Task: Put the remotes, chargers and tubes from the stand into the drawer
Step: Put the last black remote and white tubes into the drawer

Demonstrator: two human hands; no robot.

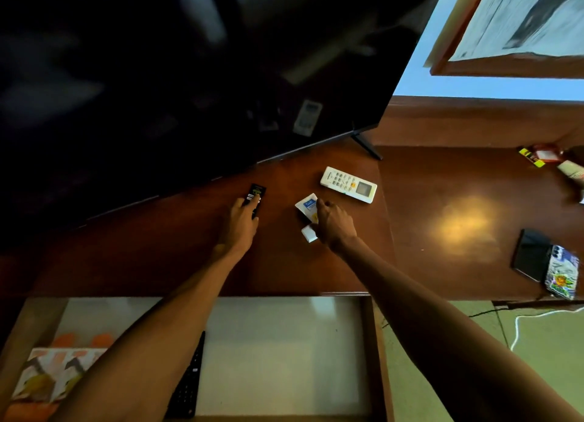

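The left hand's fingers [252, 202] were laid over a small black remote [256, 197], curled down on it but not clearly closed round it yet, so a real grip couldn't be confirmed. The right hand's fingers [322, 205] were bent down onto a white tube [307, 207] with a blue label, its white cap end poking out near the wrist; whether it was pinched or just touched honestly couldn't be told. Both hands, left hand [241, 224] and right hand [336, 227], were stretched out side by side over the dark wooden stand [442, 263], the "table" here, just in front of the TV [189, 74].

Just beyond the tube, a white remote [348, 184] was left lying untouched. Further right, two phones [546, 260] and some small items in the far corner were seen, too blurry to name.

Nearest the camera, the drawer [284, 358] was pulled open, with a long black remote [188, 387] already lying in it beside some printed packets [53, 374].

So the pick-up step was judged to be in hand. Next, both grips would need closing firmly, then the items lifted and carried back into the drawer's bare part.
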